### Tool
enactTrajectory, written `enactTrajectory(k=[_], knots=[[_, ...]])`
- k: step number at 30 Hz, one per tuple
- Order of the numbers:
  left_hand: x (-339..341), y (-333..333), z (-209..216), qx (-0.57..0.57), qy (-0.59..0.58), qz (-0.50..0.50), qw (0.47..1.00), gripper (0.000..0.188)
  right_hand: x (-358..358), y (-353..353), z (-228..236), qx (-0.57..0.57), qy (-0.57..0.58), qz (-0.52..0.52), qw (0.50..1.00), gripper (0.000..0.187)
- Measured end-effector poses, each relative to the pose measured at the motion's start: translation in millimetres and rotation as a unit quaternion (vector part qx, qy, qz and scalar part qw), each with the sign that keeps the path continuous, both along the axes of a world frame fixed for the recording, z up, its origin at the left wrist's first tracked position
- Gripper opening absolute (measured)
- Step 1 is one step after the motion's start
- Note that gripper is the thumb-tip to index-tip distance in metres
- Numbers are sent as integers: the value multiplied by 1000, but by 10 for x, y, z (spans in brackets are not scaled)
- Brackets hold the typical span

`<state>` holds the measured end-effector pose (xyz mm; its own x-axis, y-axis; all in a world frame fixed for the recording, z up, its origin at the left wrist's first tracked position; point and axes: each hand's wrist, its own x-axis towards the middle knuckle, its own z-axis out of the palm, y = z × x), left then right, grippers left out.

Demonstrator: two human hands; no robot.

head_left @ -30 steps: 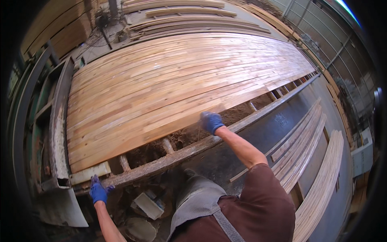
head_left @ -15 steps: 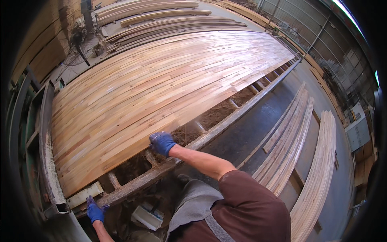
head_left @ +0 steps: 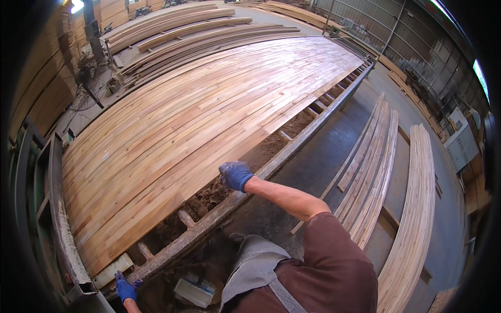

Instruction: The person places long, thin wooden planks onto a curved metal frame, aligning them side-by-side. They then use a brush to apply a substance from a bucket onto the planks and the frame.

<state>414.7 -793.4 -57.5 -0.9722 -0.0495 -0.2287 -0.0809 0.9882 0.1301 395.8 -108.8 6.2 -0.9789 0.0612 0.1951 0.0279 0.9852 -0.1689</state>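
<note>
A wide panel of wooden strips (head_left: 172, 135) lies on a metal frame bed in front of me. At its near edge is my right hand (head_left: 236, 176), in a blue glove, with the fingers curled in. Motion blurs the fingertips, and what they hold, if anything, is hidden. My left hand (head_left: 125, 288), also blue-gloved, is at the near left corner by the rusty front rail (head_left: 175, 249). Its fingers are apart, and it is close to a pale, flat block (head_left: 113, 271) at the panel's end.
A dirt-crusted metal post (head_left: 65, 219) bounds the panel on the left. Dark gaps with short crossbars lie between panel and rail. A pale box-like object (head_left: 194, 291) sits below the rail. Long boards (head_left: 415, 208) are stacked at right; more timber (head_left: 182, 52) lies beyond the panel.
My right hand has moved right and farther along the panel's near edge. My left hand stays at the corner. The whole view has shifted slightly.
</note>
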Motion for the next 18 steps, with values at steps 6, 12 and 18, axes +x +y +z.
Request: enactTrajectory(k=[6,12,18], knots=[[117,342,186,10,7,-11,1000,106,-42,505,81,12,-52,-57,997,25],[345,1017,681,-17,-10,-12,1000,105,-114,563,306,-11,-90,4,996,26],[536,1669,1055,-64,-21,-10,998,114,-68,636,395,-11,-55,63,996,26]])
